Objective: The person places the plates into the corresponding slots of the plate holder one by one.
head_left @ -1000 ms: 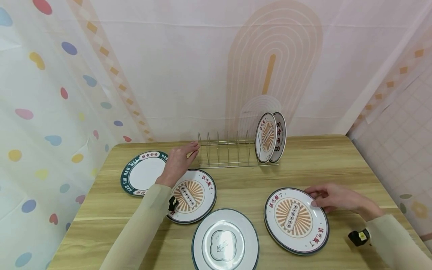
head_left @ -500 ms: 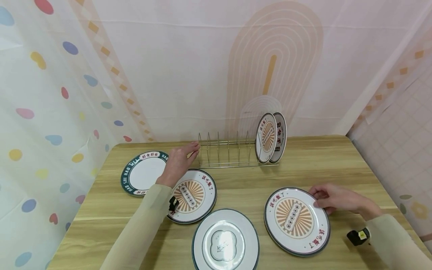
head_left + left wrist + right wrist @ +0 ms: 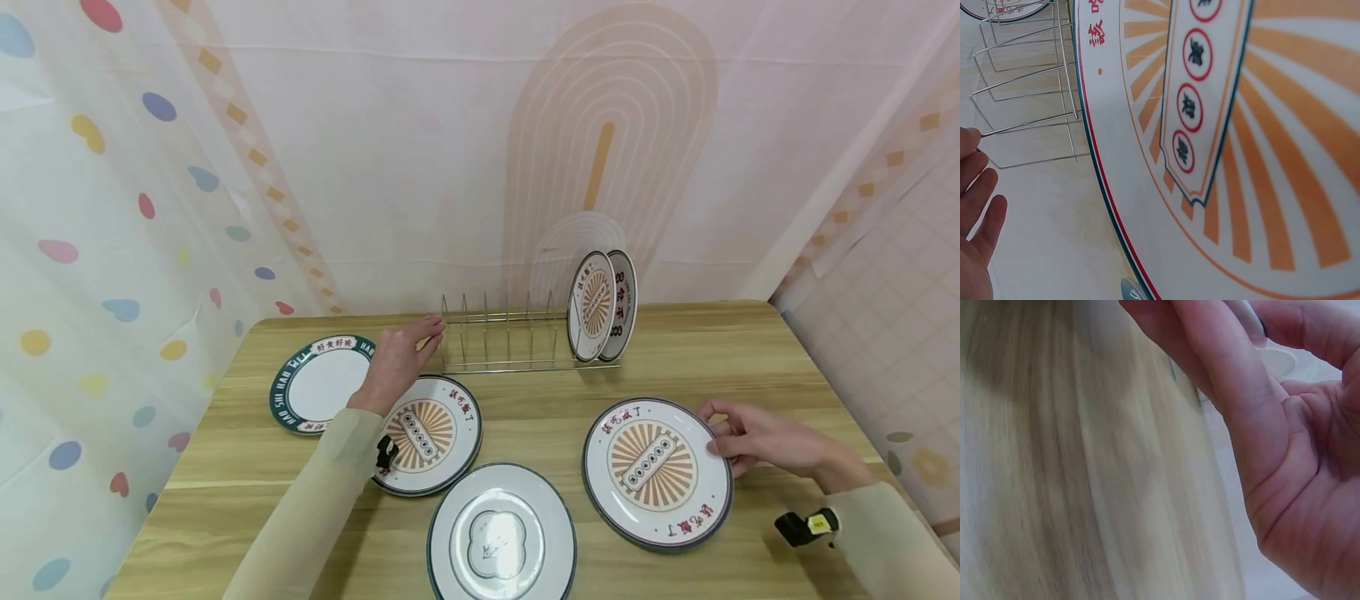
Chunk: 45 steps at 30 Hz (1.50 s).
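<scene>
My right hand [image 3: 768, 442] pinches the right rim of a white plate [image 3: 652, 471] with a dark rim, an orange sunburst and red characters. In the right wrist view only a sliver of that plate [image 3: 1249, 322] shows between thumb and fingers. At the back, my left hand [image 3: 397, 362] pinches the left end of a wire plate rack [image 3: 498, 367]. The left wrist view has its fingertips on the end wire of the rack [image 3: 1029, 125]. Two plates stand upright in the rack's right end, a sunburst plate [image 3: 592, 307] in front of another plate [image 3: 622, 304].
Under my left forearm lies another sunburst plate [image 3: 435, 433], beside a green-rimmed plate [image 3: 322, 383] at the left. An upside-down plate [image 3: 498, 533] lies at the front middle of the wooden table [image 3: 757, 350]. A patterned cloth [image 3: 420, 167] hangs behind the table.
The plate in my right hand has shifted slightly up and back and turned a little, with the hand moving right along with it. My left hand stays at the rack.
</scene>
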Available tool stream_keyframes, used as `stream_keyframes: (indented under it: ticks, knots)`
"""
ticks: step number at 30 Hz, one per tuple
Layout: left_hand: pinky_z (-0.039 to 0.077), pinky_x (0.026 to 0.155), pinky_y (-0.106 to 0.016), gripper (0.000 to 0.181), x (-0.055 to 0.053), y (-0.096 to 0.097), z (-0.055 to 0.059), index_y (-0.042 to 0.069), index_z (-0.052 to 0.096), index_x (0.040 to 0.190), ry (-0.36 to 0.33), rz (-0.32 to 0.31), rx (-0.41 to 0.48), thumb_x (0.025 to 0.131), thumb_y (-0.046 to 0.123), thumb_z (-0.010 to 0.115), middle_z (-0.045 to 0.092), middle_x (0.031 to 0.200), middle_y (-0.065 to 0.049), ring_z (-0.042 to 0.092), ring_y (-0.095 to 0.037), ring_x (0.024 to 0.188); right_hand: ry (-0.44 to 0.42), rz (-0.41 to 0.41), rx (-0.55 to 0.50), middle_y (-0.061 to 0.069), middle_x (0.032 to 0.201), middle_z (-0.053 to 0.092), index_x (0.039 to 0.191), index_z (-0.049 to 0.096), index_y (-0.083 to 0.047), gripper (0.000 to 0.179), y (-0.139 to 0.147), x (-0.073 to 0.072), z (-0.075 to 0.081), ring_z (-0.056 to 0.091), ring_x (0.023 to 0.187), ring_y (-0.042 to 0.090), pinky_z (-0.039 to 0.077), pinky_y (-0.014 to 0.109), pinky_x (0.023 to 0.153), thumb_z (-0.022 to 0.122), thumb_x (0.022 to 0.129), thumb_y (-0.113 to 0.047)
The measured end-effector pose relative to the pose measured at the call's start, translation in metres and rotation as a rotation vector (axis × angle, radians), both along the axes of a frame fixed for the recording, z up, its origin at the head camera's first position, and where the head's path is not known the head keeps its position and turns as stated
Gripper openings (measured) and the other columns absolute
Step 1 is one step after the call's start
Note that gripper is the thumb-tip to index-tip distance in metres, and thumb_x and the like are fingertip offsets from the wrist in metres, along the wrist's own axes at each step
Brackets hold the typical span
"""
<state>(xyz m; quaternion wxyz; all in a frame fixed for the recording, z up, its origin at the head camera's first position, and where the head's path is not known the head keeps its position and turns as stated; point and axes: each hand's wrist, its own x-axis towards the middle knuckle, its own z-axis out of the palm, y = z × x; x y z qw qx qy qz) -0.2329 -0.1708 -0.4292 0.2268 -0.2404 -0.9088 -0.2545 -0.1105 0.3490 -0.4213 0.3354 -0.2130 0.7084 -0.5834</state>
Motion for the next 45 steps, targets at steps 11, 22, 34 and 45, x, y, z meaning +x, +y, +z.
stream_keyframes:
  ticks: [11, 22, 34, 45]
  knots:
    - [0.061, 0.078, -0.044, 0.025, 0.0, 0.0, 0.0, 0.0, 0.076, 0.12, 0.011, -0.003, 0.006, 0.095, 0.004, 0.075, 0.071, 0.125, -0.016, 0.074, -0.034, 0.098, 0.041, -0.07, -0.038, 0.015, 0.108, 0.073, 0.123, 0.048, 0.0, 0.018, -0.006, 0.008, 0.01, 0.074, 0.09, 0.024, 0.063, 0.04, 0.074, 0.05, 0.106, 0.003]
    - [0.062, 0.074, -0.043, 0.024, 0.001, 0.0, 0.002, 0.0, 0.076, 0.119, -0.01, 0.0, 0.011, 0.095, 0.004, 0.074, 0.071, 0.127, -0.016, 0.075, -0.035, 0.094, 0.138, -0.159, -0.008, 0.01, 0.112, 0.073, 0.124, 0.049, 0.002, 0.02, -0.017, 0.017, 0.019, 0.073, 0.091, 0.022, 0.063, 0.041, 0.074, 0.054, 0.105, 0.002]
    - [0.059, 0.059, -0.036, 0.024, 0.001, 0.0, 0.0, -0.001, 0.076, 0.119, 0.002, -0.007, 0.022, 0.095, 0.003, 0.075, 0.071, 0.126, -0.016, 0.075, -0.032, 0.076, 0.166, -0.207, -0.057, 0.005, 0.116, 0.074, 0.13, 0.054, -0.011, 0.03, -0.027, 0.022, 0.024, 0.075, 0.093, 0.024, 0.062, 0.042, 0.079, 0.053, 0.104, 0.004]
    - [0.05, 0.049, -0.03, 0.025, 0.0, 0.001, -0.001, 0.001, 0.076, 0.12, 0.0, 0.0, 0.022, 0.095, 0.004, 0.075, 0.071, 0.126, -0.015, 0.072, -0.028, 0.064, 0.233, -0.355, -0.023, 0.001, 0.124, 0.071, 0.152, 0.029, 0.017, 0.06, -0.043, 0.027, 0.03, 0.075, 0.093, 0.026, 0.062, 0.041, 0.077, 0.058, 0.103, 0.002]
